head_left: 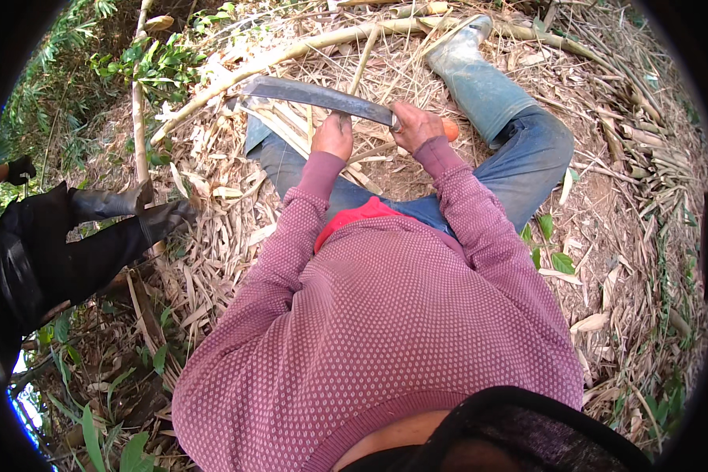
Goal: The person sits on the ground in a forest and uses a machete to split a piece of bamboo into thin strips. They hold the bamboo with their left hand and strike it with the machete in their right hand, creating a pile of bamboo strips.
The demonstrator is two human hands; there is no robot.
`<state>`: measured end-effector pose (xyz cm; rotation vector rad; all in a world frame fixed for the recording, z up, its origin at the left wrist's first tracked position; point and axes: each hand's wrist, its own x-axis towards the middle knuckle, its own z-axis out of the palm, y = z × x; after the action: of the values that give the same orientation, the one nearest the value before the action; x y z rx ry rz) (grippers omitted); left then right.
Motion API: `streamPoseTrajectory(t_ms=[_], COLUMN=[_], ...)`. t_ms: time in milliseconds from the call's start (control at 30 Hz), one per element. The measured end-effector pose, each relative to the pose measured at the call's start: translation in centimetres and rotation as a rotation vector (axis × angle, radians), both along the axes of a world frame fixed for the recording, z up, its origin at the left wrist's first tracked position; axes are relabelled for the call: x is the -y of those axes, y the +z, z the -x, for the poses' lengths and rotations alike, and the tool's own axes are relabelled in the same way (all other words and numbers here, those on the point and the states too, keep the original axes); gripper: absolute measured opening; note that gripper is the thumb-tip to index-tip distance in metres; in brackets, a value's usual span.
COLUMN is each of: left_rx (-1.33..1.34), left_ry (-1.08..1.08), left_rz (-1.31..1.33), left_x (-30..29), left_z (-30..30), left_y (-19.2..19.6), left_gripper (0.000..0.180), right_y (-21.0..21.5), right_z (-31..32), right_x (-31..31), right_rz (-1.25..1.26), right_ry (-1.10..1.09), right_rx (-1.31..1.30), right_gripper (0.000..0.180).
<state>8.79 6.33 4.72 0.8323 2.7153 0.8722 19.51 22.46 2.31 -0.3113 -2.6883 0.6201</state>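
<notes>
I sit on leaf-covered ground with my legs apart, one knee bent out to the right. My right hand [418,128] is closed round the orange handle [450,130] of a machete [315,94]. Its long, dark, slightly curved blade points left across the space between my legs. My left hand [334,137] is closed just below the middle of the blade, its fingertips up against the lower edge. Whatever lies inside its fingers is hidden. Pale split bamboo strips [282,132] lie over my left leg, beside that hand. A thin stick [365,57] passes behind the blade.
A long bamboo pole [315,46] curves across the ground beyond my legs. At the left stands another person in dark trousers and boots [94,244], close to a thin upright stem [139,118]. Dry leaves cover the slope; leafy plants [161,67] grow at the far left.
</notes>
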Motion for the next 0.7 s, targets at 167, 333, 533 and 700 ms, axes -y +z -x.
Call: streamPoseTrajectory(t_ms=[167,333,533,700], left_rx=[0.093,0.065,0.159,0.194], left_ry=[0.016,0.035,0.023,-0.015], left_rz=[0.016,-0.006,-0.017,0.004], left_x=[0.1,0.5,2.6,4.1], left_z=[-0.7,-0.8,-2.8,-3.2], left_y=[0.7,1.3,2.4,3.4], left_gripper=[0.029,0.029,0.034,0.032], right_y=[-0.6,-0.3,-0.2,-1.5], right_z=[0.3,0.7,1.3,1.4], right_x=[0.0,-0.2,-3.7,-4.3], right_rz=[0.051,0.023,0.078,0.042], right_ry=[0.033,0.003,-0.272,-0.29], right_rx=[0.027,0.006,0.34,0.231], right_gripper=[0.03,0.027,0.017,0.017])
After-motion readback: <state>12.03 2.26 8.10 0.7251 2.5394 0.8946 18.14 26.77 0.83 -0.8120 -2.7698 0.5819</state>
